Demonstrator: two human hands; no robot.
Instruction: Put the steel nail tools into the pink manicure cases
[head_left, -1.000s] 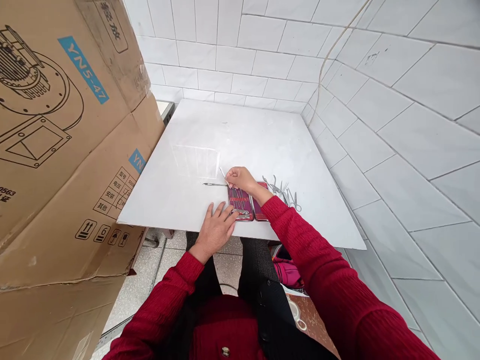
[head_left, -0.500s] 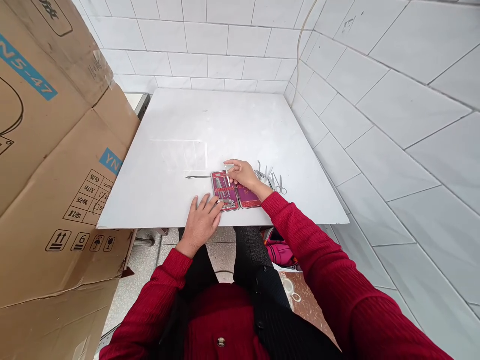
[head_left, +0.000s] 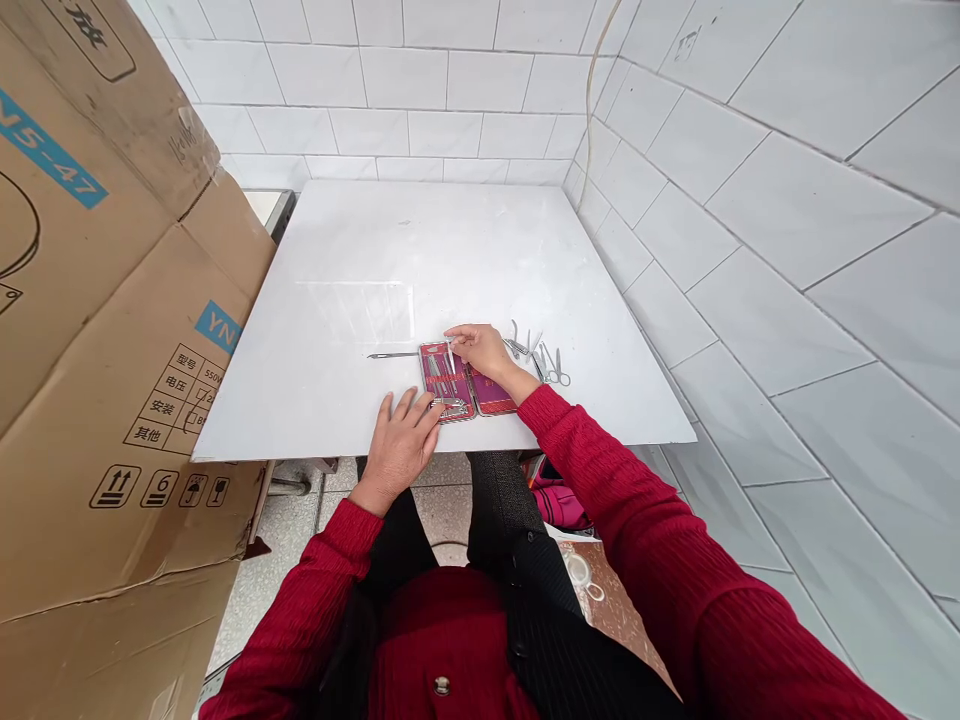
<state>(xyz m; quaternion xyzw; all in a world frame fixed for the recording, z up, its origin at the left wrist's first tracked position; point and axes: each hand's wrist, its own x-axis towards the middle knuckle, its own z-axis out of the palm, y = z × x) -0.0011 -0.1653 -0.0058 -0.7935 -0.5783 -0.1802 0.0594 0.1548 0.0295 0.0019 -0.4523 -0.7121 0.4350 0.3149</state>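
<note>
An open manicure case (head_left: 495, 398) with a red and purple lining lies near the table's front edge. Several slim metal tools and a nail clipper (head_left: 453, 404) are in its left half. My right hand (head_left: 484, 350) is over the case, pinching a thin, pale manicure tool (head_left: 451, 356) tilted above the slots; its exact kind is too small to tell. At the case's lower left, my left hand (head_left: 403, 437) rests with fingers spread, the fingertips touching the edge by the clipper. My right hand and wrist cover part of the case.
Right of the case lie small scissors (head_left: 559, 370) and several metal tools, some like nippers (head_left: 516, 345). A slim metal tool (head_left: 392, 355) lies left of it. The white table (head_left: 337, 230) borders tiled walls, with large cardboard boxes (head_left: 142, 300) on the left.
The pale tool has moved slightly down and left with my right hand, close over the case's slots. My left hand stays at the case's edge. The camera view has shifted a little.
</note>
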